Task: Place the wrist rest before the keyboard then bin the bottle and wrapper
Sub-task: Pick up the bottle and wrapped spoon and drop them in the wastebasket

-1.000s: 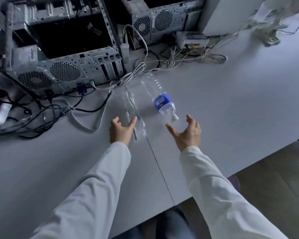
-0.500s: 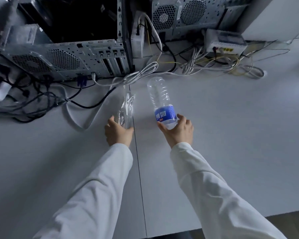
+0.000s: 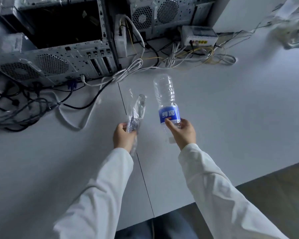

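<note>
Head view: both waste items in my hands, lifted off the white desk, ready for binning.

My right hand is closed around the neck end of the clear plastic bottle, just below its blue label, base pointing toward the open computer case; gripping there gives control of a light, empty body. My left hand, beside the bottle on the side nearer the case, is clenched on the crumpled clear wrapper, which stops it unfolding. No bin, keyboard or wrist rest is in view.
</note>
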The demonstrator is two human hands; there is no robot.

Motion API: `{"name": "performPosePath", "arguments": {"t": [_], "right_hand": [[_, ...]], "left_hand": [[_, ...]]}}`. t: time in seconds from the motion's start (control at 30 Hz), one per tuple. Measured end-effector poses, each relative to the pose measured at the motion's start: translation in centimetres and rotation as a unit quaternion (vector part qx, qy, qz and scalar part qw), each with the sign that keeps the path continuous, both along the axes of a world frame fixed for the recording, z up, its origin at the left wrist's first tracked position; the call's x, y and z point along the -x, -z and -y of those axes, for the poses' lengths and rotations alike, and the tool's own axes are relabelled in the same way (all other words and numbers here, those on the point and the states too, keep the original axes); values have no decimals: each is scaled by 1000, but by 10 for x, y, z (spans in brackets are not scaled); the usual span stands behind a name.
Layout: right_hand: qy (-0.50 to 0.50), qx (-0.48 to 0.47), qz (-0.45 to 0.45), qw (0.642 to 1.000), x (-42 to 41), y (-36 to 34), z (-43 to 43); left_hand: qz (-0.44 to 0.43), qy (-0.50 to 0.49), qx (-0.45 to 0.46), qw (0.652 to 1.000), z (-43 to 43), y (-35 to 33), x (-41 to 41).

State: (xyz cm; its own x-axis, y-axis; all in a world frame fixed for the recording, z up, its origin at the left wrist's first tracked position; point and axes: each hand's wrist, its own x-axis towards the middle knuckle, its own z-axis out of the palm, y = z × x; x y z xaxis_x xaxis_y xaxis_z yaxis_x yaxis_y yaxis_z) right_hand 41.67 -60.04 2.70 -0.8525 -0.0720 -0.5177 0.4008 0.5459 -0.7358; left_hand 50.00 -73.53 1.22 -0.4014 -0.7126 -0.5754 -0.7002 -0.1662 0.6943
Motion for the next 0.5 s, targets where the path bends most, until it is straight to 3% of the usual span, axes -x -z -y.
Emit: {"name": "performPosePath", "arguments": {"t": [0.2,0.5], "right_hand": [[155,28,13,987,-41,-14,-72],[366,85,-25,926,-113,-33,-223]], "left_hand": [[-48,148,-46,987,-53,-16,0],[-68,350,-77,931,-193,-40,-2]]}}
